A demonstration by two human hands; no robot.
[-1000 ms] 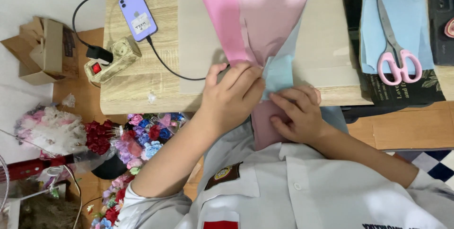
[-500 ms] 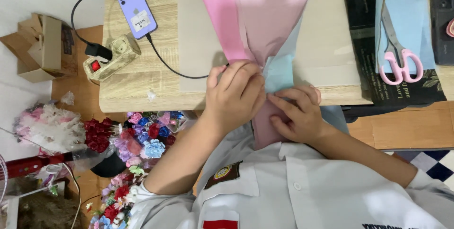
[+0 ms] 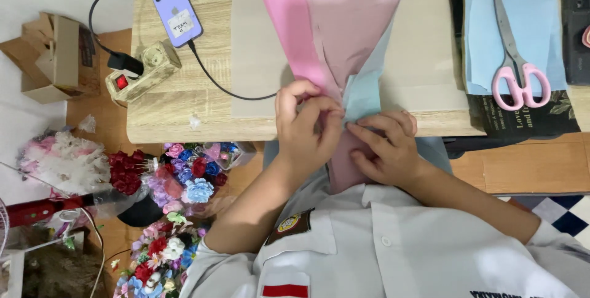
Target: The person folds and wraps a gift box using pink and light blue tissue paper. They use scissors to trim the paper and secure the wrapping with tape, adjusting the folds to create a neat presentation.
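Both hands pinch the gathered neck of the pink wrapping paper [image 3: 335, 21]: left hand [image 3: 307, 129] and right hand [image 3: 387, 147] closed on it. Pink-handled scissors [image 3: 515, 58] lie well apart on light blue paper sheets [image 3: 485, 39].

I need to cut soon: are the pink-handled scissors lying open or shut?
Shut. The scissors lie flat on the light blue paper, blades together in one straight line, handle loops side by side.

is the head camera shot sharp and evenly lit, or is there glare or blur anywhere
Head view: even, soft light, no harsh glare; left hand and right hand are sharp on the pink wrapping paper, with faint shadows under them; the pink-handled scissors are crisp; the table's edges bow slightly from wide-angle distortion.
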